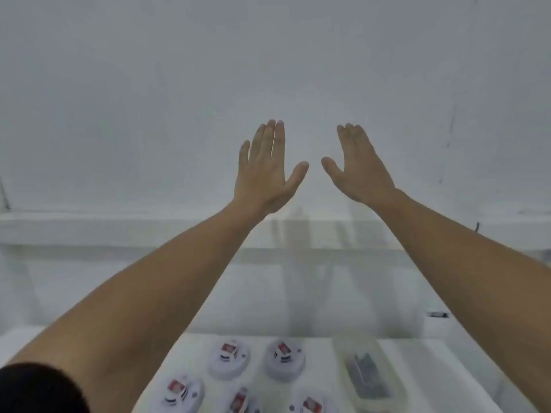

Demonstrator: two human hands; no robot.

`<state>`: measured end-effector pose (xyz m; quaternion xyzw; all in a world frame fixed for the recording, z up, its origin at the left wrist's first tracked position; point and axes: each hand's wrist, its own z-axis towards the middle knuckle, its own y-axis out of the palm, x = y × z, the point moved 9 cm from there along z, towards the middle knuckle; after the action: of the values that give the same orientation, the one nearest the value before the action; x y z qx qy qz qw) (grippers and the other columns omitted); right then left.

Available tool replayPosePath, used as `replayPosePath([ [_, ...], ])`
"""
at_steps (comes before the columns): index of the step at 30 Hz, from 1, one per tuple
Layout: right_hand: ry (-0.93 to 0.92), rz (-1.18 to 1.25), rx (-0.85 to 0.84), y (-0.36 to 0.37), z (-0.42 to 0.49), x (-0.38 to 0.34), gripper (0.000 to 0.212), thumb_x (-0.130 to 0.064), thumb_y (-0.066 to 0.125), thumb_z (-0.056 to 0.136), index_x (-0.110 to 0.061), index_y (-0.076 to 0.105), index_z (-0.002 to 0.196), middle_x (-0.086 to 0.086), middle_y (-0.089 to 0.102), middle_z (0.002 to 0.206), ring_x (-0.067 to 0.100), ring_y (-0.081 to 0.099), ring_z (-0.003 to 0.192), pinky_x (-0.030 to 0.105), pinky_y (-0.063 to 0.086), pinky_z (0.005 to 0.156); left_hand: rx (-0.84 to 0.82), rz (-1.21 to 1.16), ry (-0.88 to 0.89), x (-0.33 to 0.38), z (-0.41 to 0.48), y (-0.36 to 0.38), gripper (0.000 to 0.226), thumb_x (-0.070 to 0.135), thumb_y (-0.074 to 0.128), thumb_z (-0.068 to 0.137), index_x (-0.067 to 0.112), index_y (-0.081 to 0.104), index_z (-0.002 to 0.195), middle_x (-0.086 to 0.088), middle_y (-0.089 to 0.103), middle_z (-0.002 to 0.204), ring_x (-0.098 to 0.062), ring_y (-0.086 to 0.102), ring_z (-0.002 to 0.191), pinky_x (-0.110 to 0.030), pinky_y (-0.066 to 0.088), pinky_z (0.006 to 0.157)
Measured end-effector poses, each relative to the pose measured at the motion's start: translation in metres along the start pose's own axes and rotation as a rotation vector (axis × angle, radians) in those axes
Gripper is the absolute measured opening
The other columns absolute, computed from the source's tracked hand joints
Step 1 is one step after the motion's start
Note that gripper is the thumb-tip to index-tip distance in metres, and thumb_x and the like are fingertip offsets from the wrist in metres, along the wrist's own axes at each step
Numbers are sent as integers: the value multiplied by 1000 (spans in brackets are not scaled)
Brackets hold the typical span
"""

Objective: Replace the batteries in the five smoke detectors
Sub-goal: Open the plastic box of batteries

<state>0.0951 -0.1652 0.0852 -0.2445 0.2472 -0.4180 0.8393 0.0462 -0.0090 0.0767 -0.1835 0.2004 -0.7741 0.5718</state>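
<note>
While both arms are stretching forward, left hand [265, 168] and right hand [357, 168] are hovering apart, fingers straight, thumbs splayed, holding nothing, and five smoke detectors [228, 357] are sitting in two rows on the white table [423, 368] below, beside a clear box [365, 374].

Two bare forearms reach forward and upward over a white table [417, 368]. A clear plastic container [348, 347] with dark items inside, too blurred to identify, sits on it. Left of the container lie five round white smoke detectors [284, 360], two farther and three nearer, each showing a red, white and black battery. High above and beyond the container, the left hand [265, 171] and right hand [360, 171] are raised side by side, apart, fingers straight, holding nothing, against a white wall [268, 55].
</note>
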Motion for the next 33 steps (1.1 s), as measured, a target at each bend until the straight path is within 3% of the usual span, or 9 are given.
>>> replayPosePath([
  [3, 145, 51, -132, 41, -46, 43, 56, -36, 45, 96, -9, 35, 143, 9, 34, 150, 21, 27, 140, 34, 24, 113, -209, -137, -79, 21, -55, 68, 79, 55, 32, 95, 6, 7, 152, -14, 11, 160, -25, 7, 148, -41, 12, 118],
  [7, 384, 66, -410, 107, -171, 120, 33, -29, 54, 91, -6, 63, 113, 12, 62, 119, 26, 56, 111, 34, 43, 95, -640, -244, -234, 70, -179, 178, 65, 43, 41, 98, 1, 24, 145, -19, 29, 149, -32, 26, 137, -39, 27, 109],
  [10, 560, 103, -630, 144, -257, 159, 30, -29, 57, 89, -2, 68, 95, 14, 69, 103, 27, 63, 96, 30, 47, 78, -913, -268, -491, 87, -254, 225, 45, 34, 40, 99, -1, 41, 128, -21, 43, 132, -36, 42, 122, -39, 37, 97],
  [14, 794, 232, -717, 172, -333, 188, 42, -40, 59, 89, 0, 61, 104, 18, 65, 102, 31, 63, 89, 37, 53, 67, -1142, -460, -775, 98, -316, 259, 32, 17, 51, 92, -3, 60, 115, -18, 60, 120, -33, 59, 112, -28, 45, 81],
  [18, 1000, 478, -653, 182, -357, 206, 31, -37, 65, 86, -8, 59, 79, 14, 60, 78, 27, 62, 71, 34, 48, 59, -1015, -777, -1124, 92, -332, 268, 15, 6, 63, 75, -5, 61, 86, -22, 68, 94, -34, 68, 88, -45, 58, 81],
  [20, 1096, 594, -648, 181, -362, 213, 27, -30, 68, 86, -5, 60, 78, 15, 60, 75, 25, 60, 64, 32, 46, 58, -1007, -887, -1258, 93, -337, 269, 9, 2, 62, 85, -1, 57, 79, -17, 65, 84, -29, 65, 74, -41, 58, 71],
  [24, 1290, 751, -697, 177, -376, 219, 29, -23, 67, 88, 1, 64, 104, 13, 70, 94, 25, 66, 74, 32, 53, 59, -994, -1025, -1388, 108, -341, 274, 18, -3, 53, 92, -12, 59, 107, -20, 65, 103, -29, 61, 82, -36, 52, 64],
  [27, 1369, 804, -697, 175, -383, 227, 31, -21, 67, 88, 0, 61, 110, 15, 69, 106, 28, 66, 82, 36, 55, 63, -983, -1194, -1519, 125, -350, 281, 19, -4, 44, 97, -7, 56, 110, -15, 63, 103, -29, 60, 90, -39, 50, 69],
  [33, 1458, 905, -747, 181, -388, 236, 30, -18, 65, 89, -2, 57, 113, 15, 65, 103, 30, 63, 88, 41, 54, 67, -914, -1229, -1573, 127, -349, 297, 25, -7, 45, 96, -11, 55, 118, -22, 63, 115, -35, 61, 97, -48, 50, 84],
])
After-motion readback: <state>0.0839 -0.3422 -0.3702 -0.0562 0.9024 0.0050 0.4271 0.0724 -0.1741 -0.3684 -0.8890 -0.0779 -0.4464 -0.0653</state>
